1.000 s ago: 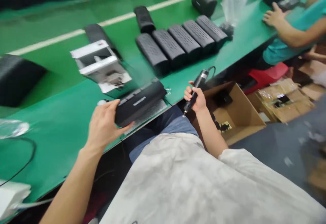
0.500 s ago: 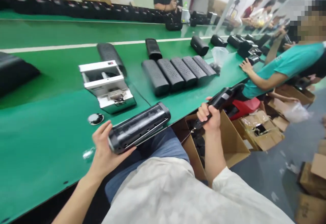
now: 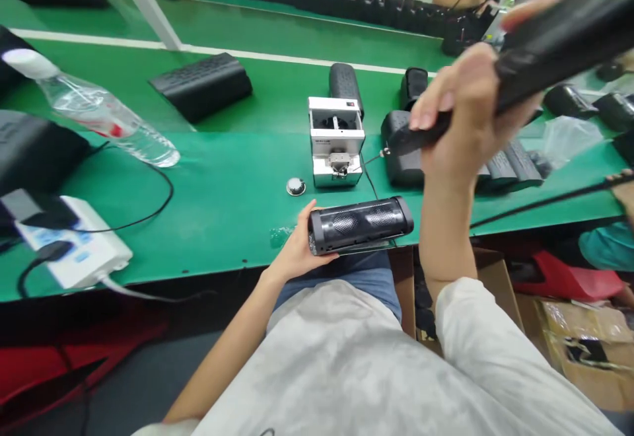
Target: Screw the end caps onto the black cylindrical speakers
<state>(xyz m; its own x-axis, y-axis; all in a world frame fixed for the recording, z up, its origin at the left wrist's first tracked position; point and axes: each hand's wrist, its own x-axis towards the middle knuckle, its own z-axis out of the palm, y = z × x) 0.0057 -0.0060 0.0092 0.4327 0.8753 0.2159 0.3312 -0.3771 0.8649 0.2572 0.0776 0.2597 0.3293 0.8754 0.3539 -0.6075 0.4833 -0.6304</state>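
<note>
My left hand (image 3: 297,251) grips one end of a black cylindrical speaker (image 3: 360,224) that lies across the near edge of the green table (image 3: 228,205), grille side up. My right hand (image 3: 465,115) is raised in front of the camera and wrapped around a black electric screwdriver (image 3: 539,46), whose tip points left towards a small white screw feeder (image 3: 337,140). A round silver part (image 3: 296,187) lies on the table just left of the feeder.
Black speaker shells (image 3: 203,84) lie in rows behind and right of the feeder. A plastic water bottle (image 3: 106,115), a white power strip (image 3: 74,244) and black cables are at the left. Cardboard boxes (image 3: 584,350) stand on the floor at right. Another person's hand (image 3: 625,188) shows at the right edge.
My view has swung left. My right hand has lifted the screwdriver from beside the table edge up over the table. My left hand has turned the speaker and brought it closer to me.
</note>
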